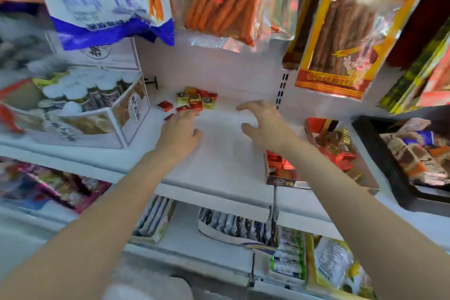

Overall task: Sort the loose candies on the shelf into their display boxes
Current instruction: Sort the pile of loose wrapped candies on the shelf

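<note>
Candies [194,101] heaped loose at back of shelf [219,153], small, light, slick in foil; best pinched by sides. Left hand [180,133] relaxed beside them, right hand [264,124] spread, both empty.

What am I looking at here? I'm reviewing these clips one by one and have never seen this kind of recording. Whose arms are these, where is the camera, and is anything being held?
There is no machine here. A person wears a wide-angle camera on the head, so the single picture looks forward and down along their bare arms into a shop shelf.

The left hand reaches toward a small pile of loose candies, red and gold wrapped, at the back of the shelf. Its fingertips are at the nearest red ones, but no grip shows. The right hand hovers over bare shelf with fingers spread, holding nothing.

To the right stands a display box with similar candies inside. To the left is a box of jars. Snack bags hang above. The picture is somewhat blurred.
</note>
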Action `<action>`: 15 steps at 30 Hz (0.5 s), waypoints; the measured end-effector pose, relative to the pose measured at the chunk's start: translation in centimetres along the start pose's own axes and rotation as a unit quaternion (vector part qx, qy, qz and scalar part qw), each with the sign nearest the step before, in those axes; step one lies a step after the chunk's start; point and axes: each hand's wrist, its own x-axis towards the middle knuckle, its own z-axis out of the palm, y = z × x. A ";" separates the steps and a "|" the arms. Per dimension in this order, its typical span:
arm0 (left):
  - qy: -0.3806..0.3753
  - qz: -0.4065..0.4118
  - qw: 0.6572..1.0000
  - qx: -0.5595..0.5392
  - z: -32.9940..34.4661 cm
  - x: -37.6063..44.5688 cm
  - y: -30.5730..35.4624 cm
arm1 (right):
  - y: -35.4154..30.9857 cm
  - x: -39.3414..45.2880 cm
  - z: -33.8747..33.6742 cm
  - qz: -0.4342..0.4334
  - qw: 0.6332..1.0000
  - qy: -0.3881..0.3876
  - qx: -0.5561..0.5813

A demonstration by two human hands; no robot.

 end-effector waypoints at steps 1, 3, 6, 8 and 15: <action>0.001 -0.003 1.000 0.028 -0.1 0.6 -1.5 | -0.4 1.7 0.9 -0.007 1.000 -0.021 -0.017; 0.005 0.001 0.998 0.065 -0.1 2.0 -3.8 | -0.6 5.1 2.7 -0.016 0.997 -0.067 -0.043; -0.035 -0.021 0.996 0.078 -0.1 4.2 -5.6 | -0.2 10.0 5.5 -0.027 0.989 -0.117 -0.090; -0.070 -0.032 0.993 0.090 0.0 5.6 -6.2 | -0.1 12.5 6.8 -0.038 0.983 -0.137 -0.113; -0.042 0.043 0.993 0.104 1.6 6.9 -7.6 | 0.3 15.7 7.8 -0.044 0.978 -0.155 -0.130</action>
